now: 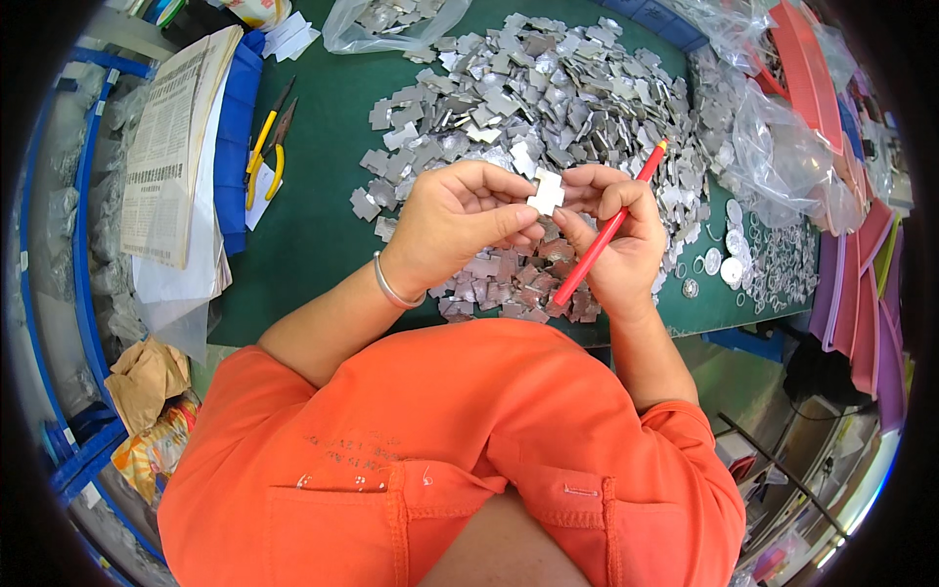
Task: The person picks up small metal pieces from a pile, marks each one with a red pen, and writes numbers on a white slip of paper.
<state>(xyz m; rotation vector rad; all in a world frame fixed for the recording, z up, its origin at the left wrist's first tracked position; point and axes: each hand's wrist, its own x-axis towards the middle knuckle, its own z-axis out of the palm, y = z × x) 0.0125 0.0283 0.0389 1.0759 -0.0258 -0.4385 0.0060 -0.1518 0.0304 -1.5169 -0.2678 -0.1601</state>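
Note:
A small flat metal piece (546,193) with notched edges, bright in the light, is held up between my two hands. My left hand (460,207) pinches its left side between thumb and fingers. My right hand (626,230) has thumb and fingertips at its right side. That same hand also carries a red pencil (599,249), slanting across the fingers, with a yellow end at the top right. Beyond and below my hands spreads a big heap of similar grey metal pieces (548,83) on the green table (313,166).
Pliers with yellow handles (264,161) lie by a blue bin (240,147) and newspapers (176,147) on the left. A plastic bag of pieces (391,24) sits at the back. Round discs (732,269) and small rings lie at right, near clear plastic bags (773,157).

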